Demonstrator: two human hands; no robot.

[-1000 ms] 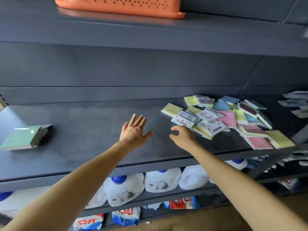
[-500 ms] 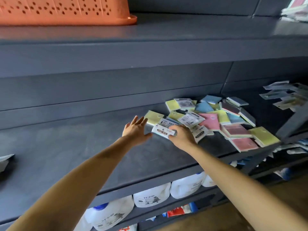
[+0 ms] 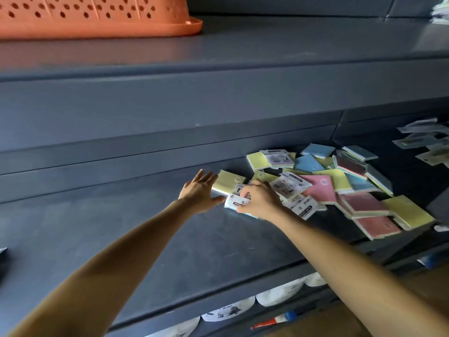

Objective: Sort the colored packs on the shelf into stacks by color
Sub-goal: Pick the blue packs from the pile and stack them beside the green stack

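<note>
A loose pile of sticky-note packs in yellow, pink and blue (image 3: 323, 188) lies on the right of the dark grey shelf (image 3: 145, 239). My right hand (image 3: 261, 199) is closed around a white-labelled pack with a blue edge (image 3: 237, 203) at the pile's left end. My left hand (image 3: 200, 190) is flat, fingers spread, just left of that pack, beside a yellow pack (image 3: 228, 182). Pink packs (image 3: 364, 205) and a yellow pack (image 3: 410, 211) lie near the shelf's front right edge.
An orange perforated basket (image 3: 97, 18) stands on the shelf above. More wrapped packs (image 3: 427, 139) lie at the far right. White detergent bottles (image 3: 228, 311) stand on the shelf below. The left stretch of the middle shelf is bare.
Both hands moved right and forward to the pile. My right hand went from open above the shelf to gripping the white-labelled pack. The view swung right, and the green pack at left left the frame.
</note>
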